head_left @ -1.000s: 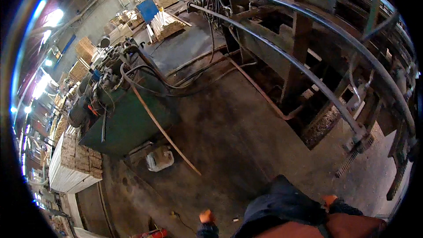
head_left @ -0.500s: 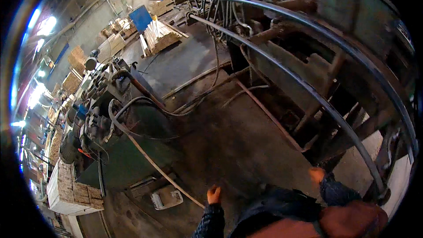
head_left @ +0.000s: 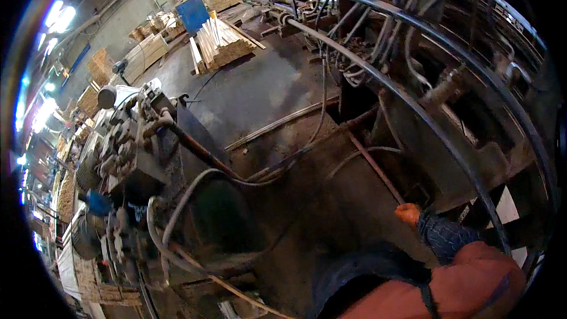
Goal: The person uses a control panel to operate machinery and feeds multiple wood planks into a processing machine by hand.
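Red bar [head_left: 375,166], thin and worn: lies at floor level right of centre, along the edge of a dark pit, below two long pipes.

Right hand [head_left: 407,214]: at the bar's near end in view, covering it; whether the two touch cannot be told. Fingers look curled in; how tightly, and whether on anything, cannot be told. Dark patterned cuff [head_left: 447,237], rust-red garment [head_left: 425,286] behind.

Left hand: outside the view; its grip cannot be told.

Upper pipe [head_left: 378,4]: thick, dark, sweeping from top centre to the right rim.

Lower pipe [head_left: 378,74]: slimmer, roughly alongside it.

Machine [head_left: 127,159]: at left, greasy, crowded with fittings; grey hose [head_left: 188,196] looping in front.

Brown strip [head_left: 236,291]: long, narrow, slanting at the lower edge.

Timber stack [head_left: 218,41]: pale boards on the far floor [head_left: 257,85], blue panel [head_left: 192,15] upright just beside.

Lights [head_left: 59,19]: bright, upper left.
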Available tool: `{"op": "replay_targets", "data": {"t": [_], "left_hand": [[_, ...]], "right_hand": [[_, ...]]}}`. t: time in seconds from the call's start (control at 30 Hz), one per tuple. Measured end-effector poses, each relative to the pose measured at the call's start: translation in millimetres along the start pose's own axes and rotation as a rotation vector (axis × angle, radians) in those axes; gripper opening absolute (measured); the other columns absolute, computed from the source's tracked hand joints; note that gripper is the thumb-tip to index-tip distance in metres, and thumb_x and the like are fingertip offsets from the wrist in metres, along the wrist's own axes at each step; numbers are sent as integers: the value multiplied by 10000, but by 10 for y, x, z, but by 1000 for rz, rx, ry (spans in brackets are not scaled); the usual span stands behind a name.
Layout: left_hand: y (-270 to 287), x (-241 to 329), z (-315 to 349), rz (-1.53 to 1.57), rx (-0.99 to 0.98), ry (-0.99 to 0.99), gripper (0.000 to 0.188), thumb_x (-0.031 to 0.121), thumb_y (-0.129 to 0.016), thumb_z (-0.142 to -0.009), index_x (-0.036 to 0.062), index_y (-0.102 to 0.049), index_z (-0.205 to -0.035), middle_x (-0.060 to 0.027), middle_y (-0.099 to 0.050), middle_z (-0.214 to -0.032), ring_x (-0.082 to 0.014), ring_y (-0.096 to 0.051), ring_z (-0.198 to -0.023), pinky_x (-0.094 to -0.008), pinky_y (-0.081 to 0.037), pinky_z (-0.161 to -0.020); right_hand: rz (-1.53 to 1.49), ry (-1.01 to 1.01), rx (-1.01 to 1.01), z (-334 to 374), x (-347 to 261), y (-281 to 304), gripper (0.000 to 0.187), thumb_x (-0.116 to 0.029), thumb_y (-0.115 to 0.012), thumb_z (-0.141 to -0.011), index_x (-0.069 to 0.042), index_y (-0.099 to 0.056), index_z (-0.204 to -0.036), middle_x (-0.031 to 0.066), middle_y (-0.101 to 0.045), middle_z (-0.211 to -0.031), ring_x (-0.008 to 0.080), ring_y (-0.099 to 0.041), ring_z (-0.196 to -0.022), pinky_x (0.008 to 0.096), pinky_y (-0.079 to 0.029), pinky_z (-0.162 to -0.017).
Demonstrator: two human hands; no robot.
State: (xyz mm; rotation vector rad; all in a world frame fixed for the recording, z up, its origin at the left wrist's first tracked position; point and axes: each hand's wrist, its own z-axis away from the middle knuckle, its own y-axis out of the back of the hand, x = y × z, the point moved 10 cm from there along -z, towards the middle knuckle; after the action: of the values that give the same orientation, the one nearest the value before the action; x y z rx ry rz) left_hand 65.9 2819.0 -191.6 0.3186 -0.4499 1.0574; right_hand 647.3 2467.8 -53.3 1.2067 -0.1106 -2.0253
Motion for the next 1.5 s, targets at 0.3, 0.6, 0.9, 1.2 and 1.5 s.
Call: {"op": "replay_targets", "data": {"t": [0.3,0.6,0.9,1.2,1.5], "left_hand": [[-2160,4063,-1194,112,-227,-329,369,247,-683,-991,62,-616,-1303,-51,-705,-987,-170,-626,-799,-296,-516,-727],[-3492,6517,-2496,83,-255,-493,354,301,-683,-986,69,-656,-1253,-84,-732,-1077,-197,-659,-902,-361,-529,-797],[-3316,6725,-3247,276,-44,-66,300,312,-641,-1006,85,-648,-1203,-79,-719,-1091,-213,-661,-934,-381,-531,-784],[-3581,8848,-4352,394,-12,-125,259,324,-600,-1026,102,-641,-1153,-74,-706,-1105,-228,-662,-966,-402,-533,-770],[-4109,10965,-5584,232,-242,-66,237,336,-558,-1046,119,-633,-1102,-69,-693,-1119,-244,-664,-997,-422,-535,-756]], "right_hand": [[397,-99,13,-1266,-1285,-102,305,-281,-636,-1004,-31,-706,-1164,117,-721,-1061,254,-679,-992,398,-554,-883],[712,12,-204,-3902,-1767,26,361,-313,-598,-1027,-34,-675,-1244,99,-716,-1035,218,-669,-918,361,-521,-754],[-259,-78,-106,-5506,-5192,-516,505,-317,-747,-953,-18,-636,-1343,101,-686,-1189,214,-655,-998,345,-548,-855],[-176,-39,-62,-7143,-5927,-1208,341,-293,-764,-906,-18,-701,-1097,70,-713,-913,185,-653,-767,364,-544,-709],[-198,-83,-101,-8653,-6514,-1854,211,-297,-706,-915,-101,-660,-980,26,-663,-857,177,-633,-798,370,-516,-704]]}}
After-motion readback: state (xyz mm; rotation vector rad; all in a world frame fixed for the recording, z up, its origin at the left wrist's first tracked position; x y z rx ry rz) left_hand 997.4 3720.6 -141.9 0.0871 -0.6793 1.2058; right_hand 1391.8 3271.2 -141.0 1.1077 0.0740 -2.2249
